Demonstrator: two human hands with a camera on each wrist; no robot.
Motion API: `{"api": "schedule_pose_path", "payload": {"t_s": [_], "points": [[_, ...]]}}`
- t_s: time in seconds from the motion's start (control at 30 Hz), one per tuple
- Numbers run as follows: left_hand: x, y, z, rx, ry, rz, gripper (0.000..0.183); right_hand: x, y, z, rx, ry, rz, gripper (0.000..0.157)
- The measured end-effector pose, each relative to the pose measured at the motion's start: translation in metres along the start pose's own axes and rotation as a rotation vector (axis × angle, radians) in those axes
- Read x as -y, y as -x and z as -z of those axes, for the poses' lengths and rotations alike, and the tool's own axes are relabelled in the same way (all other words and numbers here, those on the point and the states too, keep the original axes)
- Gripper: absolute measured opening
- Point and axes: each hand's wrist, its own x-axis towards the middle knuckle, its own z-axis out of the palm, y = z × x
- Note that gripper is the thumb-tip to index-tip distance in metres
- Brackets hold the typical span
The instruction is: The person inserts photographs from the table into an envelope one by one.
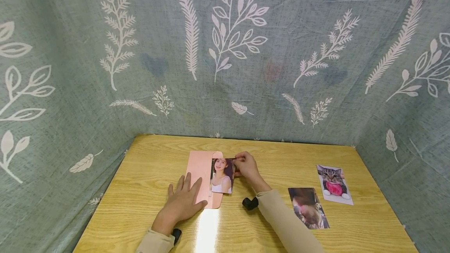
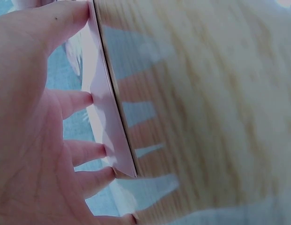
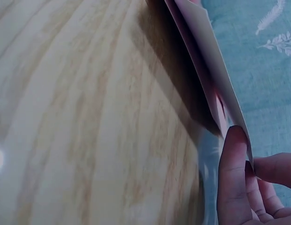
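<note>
A pink paper envelope (image 1: 197, 167) lies on the table, its flap side to the right. My left hand (image 1: 183, 202) rests on its left part with fingers spread. In the left wrist view, the fingertips of that left hand (image 2: 47, 122) touch the face of the envelope (image 2: 105, 108). A photo of a person in a white top (image 1: 221, 182) overlaps the envelope's right side. My right hand (image 1: 247, 169) pinches the photo near its upper right corner. Seen from the right wrist, the right hand (image 3: 236, 183) grips the edge of the photo (image 3: 220, 61), which tilts up from the envelope (image 3: 201, 79).
To the right on the wooden table (image 1: 267, 229) lie a photo of a cat with a pink-red object (image 1: 334, 186) and another, darker animal photo (image 1: 309, 210). A leaf-patterned grey-green cloth (image 1: 197, 100) hangs behind the table and at both sides.
</note>
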Motion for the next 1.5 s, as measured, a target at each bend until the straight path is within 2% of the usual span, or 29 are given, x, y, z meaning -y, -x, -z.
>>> {"api": "schedule_pose_path", "payload": {"t_s": [0.43,0.73,1.5], "points": [[0.000,0.000,0.001,-0.001,0.020,-0.007,0.079,0.003,0.000,-0.016,0.020,-0.002,0.034,0.024],[0.000,-0.001,-0.002,-0.014,0.014,-0.011,0.079,0.000,-0.003,-0.026,0.033,-0.011,-0.001,0.020],[-0.001,0.001,-0.002,0.012,0.009,0.009,0.080,0.001,-0.001,-0.044,0.033,0.046,0.065,0.022]]}}
